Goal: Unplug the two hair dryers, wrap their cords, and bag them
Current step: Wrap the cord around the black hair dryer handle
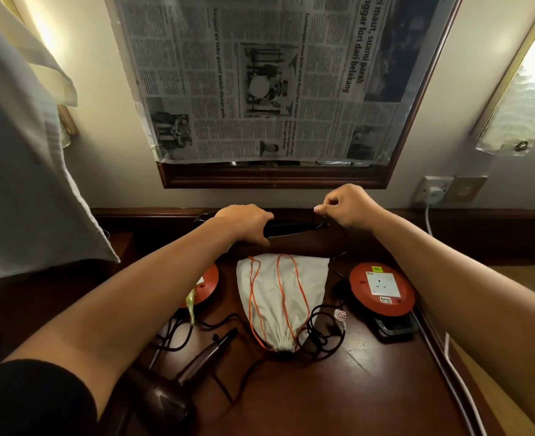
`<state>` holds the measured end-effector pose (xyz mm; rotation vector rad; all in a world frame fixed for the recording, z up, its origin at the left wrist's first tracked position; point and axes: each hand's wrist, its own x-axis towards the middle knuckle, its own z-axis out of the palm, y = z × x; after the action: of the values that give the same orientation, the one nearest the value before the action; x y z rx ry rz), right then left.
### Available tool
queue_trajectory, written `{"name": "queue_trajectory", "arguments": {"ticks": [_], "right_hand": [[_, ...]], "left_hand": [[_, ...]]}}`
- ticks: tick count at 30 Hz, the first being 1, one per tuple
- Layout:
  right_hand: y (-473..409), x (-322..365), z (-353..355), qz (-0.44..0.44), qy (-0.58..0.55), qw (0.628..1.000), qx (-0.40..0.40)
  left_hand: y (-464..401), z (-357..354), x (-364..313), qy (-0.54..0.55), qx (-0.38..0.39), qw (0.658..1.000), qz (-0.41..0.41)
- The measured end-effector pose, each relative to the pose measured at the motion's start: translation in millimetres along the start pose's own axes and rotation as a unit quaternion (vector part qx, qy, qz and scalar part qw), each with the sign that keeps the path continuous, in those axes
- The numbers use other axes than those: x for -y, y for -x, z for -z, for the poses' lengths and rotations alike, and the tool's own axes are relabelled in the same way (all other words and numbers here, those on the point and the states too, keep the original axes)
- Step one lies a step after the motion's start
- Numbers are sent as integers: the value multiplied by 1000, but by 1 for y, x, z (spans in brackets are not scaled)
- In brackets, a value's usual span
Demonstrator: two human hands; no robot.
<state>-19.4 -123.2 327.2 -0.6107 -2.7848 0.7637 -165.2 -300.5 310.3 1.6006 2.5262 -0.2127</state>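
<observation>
Newspaper (269,80) taped over mirror, turned sideways. We read big headline bits: "maut, suami parah" and "lori dari belakang". Smaller headline: "air tebu positif dadah ditahan polis". Another line starts "Sumbangan meja bulat untuk Masjid". Small print too tiny for us. Right orange cord reel (382,286) has small white label and yellow sticker, words too small to read. White tag (341,316) on black cord (321,336) shows red no-sign.

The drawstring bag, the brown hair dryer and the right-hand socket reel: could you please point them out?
drawstring bag (270,297), head view, cloth middle.
brown hair dryer (197,369), head view, handle.
right-hand socket reel (359,280), head view, orange face.
</observation>
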Motion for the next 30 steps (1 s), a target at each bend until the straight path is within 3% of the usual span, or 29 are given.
{"name": "queue_trajectory", "arguments": {"ticks": [5, 13, 17, 24, 30], "right_hand": [[19, 6, -11, -15, -14, 999, -42], [44, 5, -53, -87, -160, 983, -37], [54, 8, -56, -95, -240, 966, 4], [54, 9, -49, -146, -342, 914, 160], [51, 0, -50, -135, -440, 873, 159]], "left_hand": [[-3, 0, 4, 42, 0, 999, 32], [0, 1, 8, 51, -11, 997, 55], [3, 1, 8, 40, -3, 998, 57], [10, 7, 1, 16, -23, 999, 34], [18, 21, 4, 52, -41, 998, -2]]}}
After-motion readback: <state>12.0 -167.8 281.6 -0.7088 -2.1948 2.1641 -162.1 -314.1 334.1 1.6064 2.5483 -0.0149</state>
